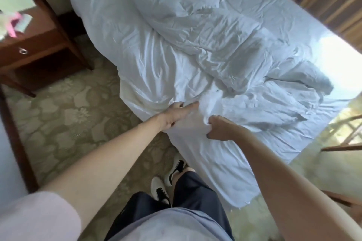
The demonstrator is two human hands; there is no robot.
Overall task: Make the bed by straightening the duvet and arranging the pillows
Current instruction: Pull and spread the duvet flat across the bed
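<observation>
A crumpled white duvet (pixel 205 31) lies bunched along the middle of the bed (pixel 305 25), its near end hanging over the bed's corner towards the floor. My left hand (pixel 176 114) grips a fold of the duvet at the corner, thumb stretched along the cloth. My right hand (pixel 221 128) is a fist closed round a bunch of the same duvet, a little to the right of the left hand. No pillow is in view.
A dark wooden desk (pixel 37 45) with a drawer and papers stands left of the bed. Patterned carpet (pixel 74 115) covers the floor. Wooden chair parts (pixel 344 143) stand at the right. Striped curtains (pixel 333 0) hang behind the bed. My feet are beside the bed corner.
</observation>
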